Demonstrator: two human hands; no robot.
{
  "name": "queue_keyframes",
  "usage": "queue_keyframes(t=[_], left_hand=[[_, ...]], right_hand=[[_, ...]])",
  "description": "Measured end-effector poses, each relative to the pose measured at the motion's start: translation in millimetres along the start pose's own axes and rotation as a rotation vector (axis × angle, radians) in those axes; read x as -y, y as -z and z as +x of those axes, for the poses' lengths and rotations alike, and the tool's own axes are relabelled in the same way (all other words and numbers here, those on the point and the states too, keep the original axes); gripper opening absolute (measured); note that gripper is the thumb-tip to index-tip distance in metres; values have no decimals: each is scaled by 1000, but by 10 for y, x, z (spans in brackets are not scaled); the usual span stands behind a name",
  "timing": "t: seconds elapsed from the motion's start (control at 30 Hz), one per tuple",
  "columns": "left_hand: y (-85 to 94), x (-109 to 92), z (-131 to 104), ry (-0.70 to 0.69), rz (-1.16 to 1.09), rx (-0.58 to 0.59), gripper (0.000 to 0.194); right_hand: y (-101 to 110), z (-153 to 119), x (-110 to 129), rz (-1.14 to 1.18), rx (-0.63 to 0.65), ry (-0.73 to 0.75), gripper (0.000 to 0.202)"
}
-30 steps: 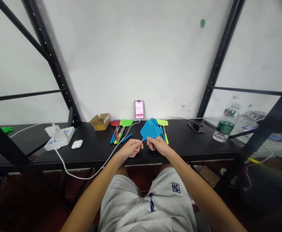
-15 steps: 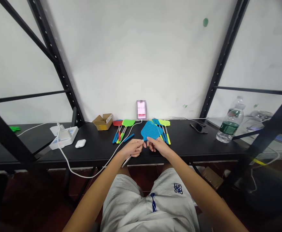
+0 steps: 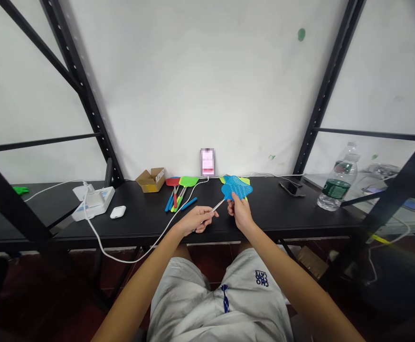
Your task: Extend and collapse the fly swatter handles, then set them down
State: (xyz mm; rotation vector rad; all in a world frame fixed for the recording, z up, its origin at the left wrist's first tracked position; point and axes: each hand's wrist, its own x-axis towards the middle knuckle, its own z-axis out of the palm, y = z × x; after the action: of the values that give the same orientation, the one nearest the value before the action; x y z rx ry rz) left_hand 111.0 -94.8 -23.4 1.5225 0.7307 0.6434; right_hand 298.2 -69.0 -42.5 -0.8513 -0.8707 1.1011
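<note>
The blue plastic mesh fly swatter head (image 3: 236, 187) was held up over the middle of the black tabletop (image 3: 286, 213), just in front of the person, with its thin silver metal rod (image 3: 217, 205) running down and to the left. The right hand (image 3: 240, 212) pinched the lower edge of the mesh between thumb and fingers, which kept the head steady and facing up, while the left hand (image 3: 197, 219) was closed round the lower end of the rod; the two grips sat apart along its length, so the rod lay stretched in a straight line between them. Behind the blue head, partly hidden by it, lay yellow-green swatter heads (image 3: 243, 180) on the table, as a heap near the right hand. To the left a second bunch of swatters with red and green heads and blue, red and yellow handles (image 3: 177, 192) lay fanned out, within the left hand's reach. A white charging cable (image 3: 150, 245) ran across the table edge to a phone with a lit screen (image 3: 207, 162) propped against the wall. Further left stood a small open cardboard box (image 3: 150, 179), a white earbud case (image 3: 117, 212) and a white power strip (image 3: 92, 199); a clear plastic water bottle with a green label (image 3: 336, 182) and a dark phone (image 3: 292, 188) were to the right, well apart from the hands.
</note>
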Motion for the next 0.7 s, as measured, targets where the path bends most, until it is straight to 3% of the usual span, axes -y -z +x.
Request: queue_keyframes(t=[0.33,0.7], left_hand=[[-15,-15,-7,11,8,7,39],[-13,14,5,-6,33,-9,38]], right_hand=[[10,-35,5,-46,169,4,34],[26,-12,-25,-73,187,-26,33]])
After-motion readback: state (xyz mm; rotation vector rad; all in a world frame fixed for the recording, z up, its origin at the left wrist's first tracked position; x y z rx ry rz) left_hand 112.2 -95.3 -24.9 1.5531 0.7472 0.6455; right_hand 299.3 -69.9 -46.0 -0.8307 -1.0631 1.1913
